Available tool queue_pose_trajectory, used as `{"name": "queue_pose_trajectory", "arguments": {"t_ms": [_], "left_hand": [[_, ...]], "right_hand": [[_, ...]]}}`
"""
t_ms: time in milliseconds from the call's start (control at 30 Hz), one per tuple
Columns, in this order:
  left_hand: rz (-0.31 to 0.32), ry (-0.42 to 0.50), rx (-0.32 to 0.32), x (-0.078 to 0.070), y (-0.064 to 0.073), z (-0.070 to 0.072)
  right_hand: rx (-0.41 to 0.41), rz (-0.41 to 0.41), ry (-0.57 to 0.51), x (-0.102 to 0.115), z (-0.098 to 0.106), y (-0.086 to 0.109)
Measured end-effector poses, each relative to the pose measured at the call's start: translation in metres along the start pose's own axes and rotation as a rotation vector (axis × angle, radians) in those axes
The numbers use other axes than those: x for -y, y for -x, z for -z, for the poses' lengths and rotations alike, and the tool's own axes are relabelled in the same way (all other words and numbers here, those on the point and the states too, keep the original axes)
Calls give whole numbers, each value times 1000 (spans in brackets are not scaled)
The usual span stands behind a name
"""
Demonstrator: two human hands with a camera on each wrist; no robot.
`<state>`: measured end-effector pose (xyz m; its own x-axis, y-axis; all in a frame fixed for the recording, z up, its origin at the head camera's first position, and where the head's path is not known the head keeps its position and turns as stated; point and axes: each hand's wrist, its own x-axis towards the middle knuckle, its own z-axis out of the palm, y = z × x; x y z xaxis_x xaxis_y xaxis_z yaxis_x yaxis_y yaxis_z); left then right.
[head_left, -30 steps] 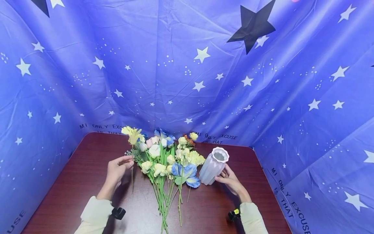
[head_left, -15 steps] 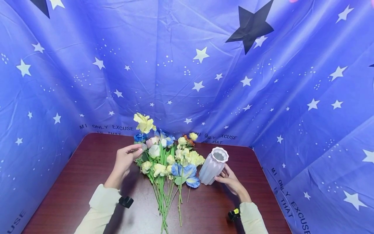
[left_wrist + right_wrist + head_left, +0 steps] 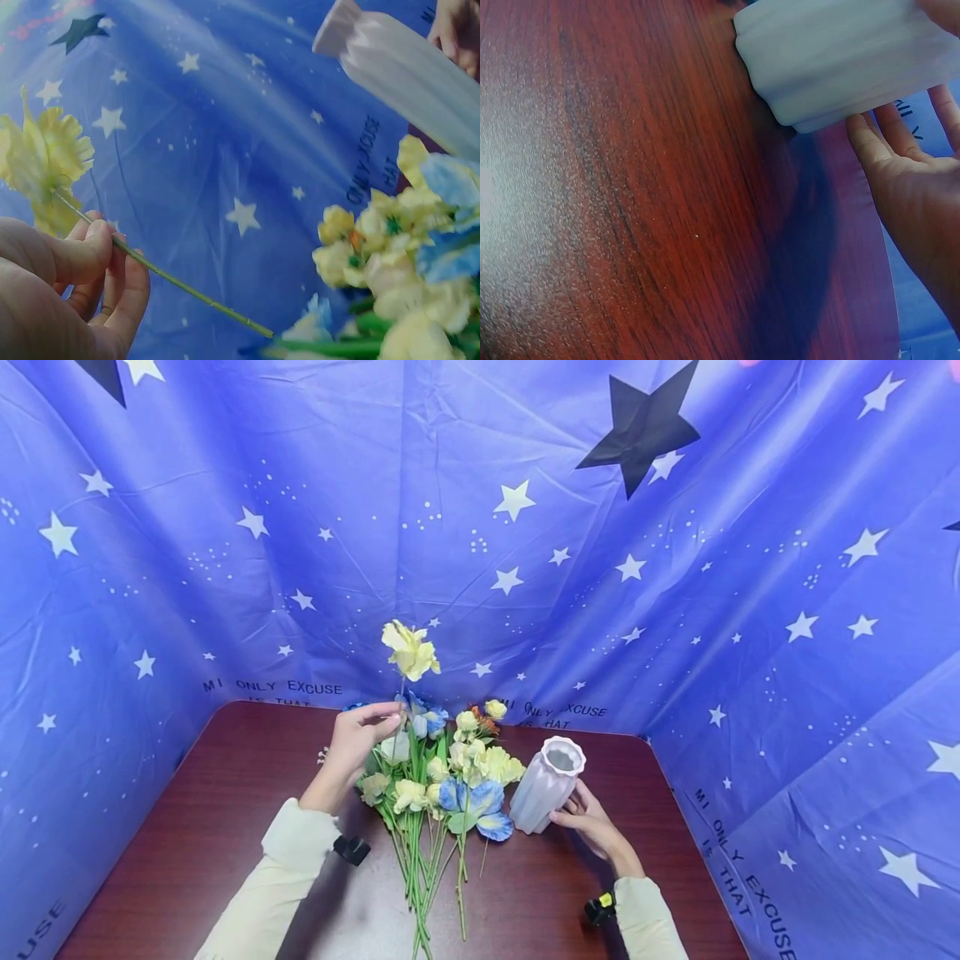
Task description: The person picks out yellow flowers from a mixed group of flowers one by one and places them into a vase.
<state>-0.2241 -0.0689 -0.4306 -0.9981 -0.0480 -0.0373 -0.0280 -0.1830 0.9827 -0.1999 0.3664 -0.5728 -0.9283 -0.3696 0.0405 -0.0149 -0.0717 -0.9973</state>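
My left hand [image 3: 354,745] pinches the thin stem of a yellow flower [image 3: 410,652] between thumb and fingers, just below its bloom. In the left wrist view, the flower's green stem [image 3: 187,285] slants down past the fingers. Held up above the other flowers, the bloom stands against the blue cloth. On the right, my right hand [image 3: 597,831] holds a pale, ribbed vase [image 3: 534,797] with a scalloped rim, thumb on one side and fingers on the other. The vase's base [image 3: 780,82] is close to the table; whether it touches cannot be told.
A bunch of flowers, with yellow roses [image 3: 410,796], a blue bloom [image 3: 480,806] and long green stems [image 3: 416,877], lies mid-table between the hands. Star-printed blue cloth [image 3: 450,527] walls the brown table [image 3: 195,827] at the back and sides.
My left hand has carried the yellow flower up and to the right, from the bunch's left side to above it. The right hand and vase stay nearly still.
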Motion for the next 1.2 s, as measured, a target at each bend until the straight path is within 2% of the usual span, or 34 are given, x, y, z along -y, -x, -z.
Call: {"name": "queue_pose_trajectory", "arguments": {"t_ms": [233,433,600,933,1200], "left_hand": [[-11,-42,80,-21,-7,-25],[-45,-79,131,-40,-14,-44],[-79,-65,170,-54,-18,-56],[-92,-49,203,-81,-21,-67],[-109,48,205,-88,-17,-78]], "right_hand": [[0,1,-3,0,0,0],[3,3,-5,0,-1,0],[6,10,-10,0,-1,1],[-14,-2,1,1,-2,0],[-32,-16,12,3,-3,1]]}}
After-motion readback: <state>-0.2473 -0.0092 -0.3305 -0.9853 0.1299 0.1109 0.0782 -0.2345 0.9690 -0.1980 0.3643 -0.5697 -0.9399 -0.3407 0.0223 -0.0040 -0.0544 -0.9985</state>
